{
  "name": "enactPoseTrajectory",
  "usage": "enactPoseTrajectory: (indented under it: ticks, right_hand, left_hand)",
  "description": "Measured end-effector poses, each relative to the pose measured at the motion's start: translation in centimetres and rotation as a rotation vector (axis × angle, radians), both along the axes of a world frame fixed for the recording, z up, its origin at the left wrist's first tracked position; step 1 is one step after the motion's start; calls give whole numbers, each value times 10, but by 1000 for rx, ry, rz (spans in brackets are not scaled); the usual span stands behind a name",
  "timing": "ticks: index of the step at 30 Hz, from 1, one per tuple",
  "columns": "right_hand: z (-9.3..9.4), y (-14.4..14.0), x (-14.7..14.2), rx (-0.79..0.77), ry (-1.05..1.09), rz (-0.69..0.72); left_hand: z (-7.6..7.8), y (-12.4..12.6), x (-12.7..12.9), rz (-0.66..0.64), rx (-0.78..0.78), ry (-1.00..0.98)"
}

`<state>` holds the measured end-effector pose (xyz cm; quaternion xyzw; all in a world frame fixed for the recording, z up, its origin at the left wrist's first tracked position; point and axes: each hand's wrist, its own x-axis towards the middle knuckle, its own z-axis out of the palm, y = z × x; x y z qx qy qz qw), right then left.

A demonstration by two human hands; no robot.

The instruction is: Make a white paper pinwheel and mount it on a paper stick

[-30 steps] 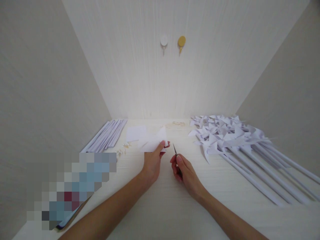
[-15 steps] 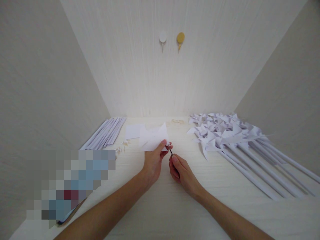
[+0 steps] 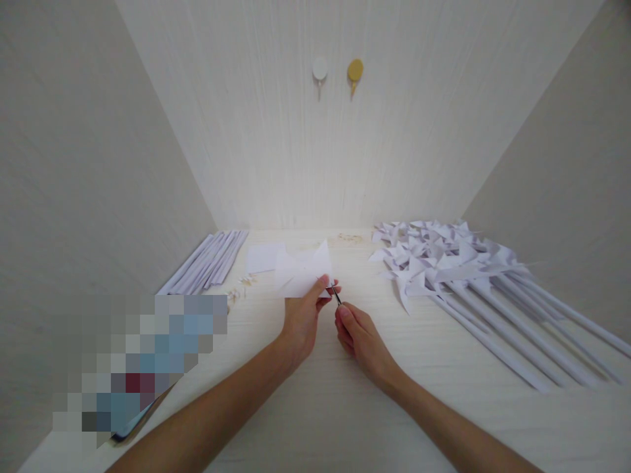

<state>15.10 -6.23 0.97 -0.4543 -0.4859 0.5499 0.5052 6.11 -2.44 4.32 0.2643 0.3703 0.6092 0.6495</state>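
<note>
White paper [image 3: 302, 276] in left hand [image 3: 302, 322] | pinwheels [image 3: 438, 259] right | rolled sticks [image 3: 210, 261] left

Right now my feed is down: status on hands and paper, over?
Left hand pinches folded white paper. Right hand holds small scissors, tips at paper's edge. Pinwheel pile lies right, apart.

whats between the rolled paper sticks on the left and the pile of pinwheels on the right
In the head view, between the paper sticks and the pinwheels lie a flat paper square and the folded sheet in the left hand, on the table.
</note>
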Motion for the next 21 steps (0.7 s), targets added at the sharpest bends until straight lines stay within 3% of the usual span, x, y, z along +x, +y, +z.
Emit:
enactPoseTrajectory:
  ticks: [6,12,15,21]
  right_hand:
    - [3,-1,-1,-6,70,16]
    - [5,4,0,-62,233,-149]
    - [5,7,1,-74,252,-189]
    - [1,8,4,-37,169,-274]
  left_hand:
    - [-1,6,-4,46,-2,-1]
    - [-9,0,0,-58,41,42]
    - [-16,-3,1,-152,95,133]
    - [-28,3,-5,-158,197,372]
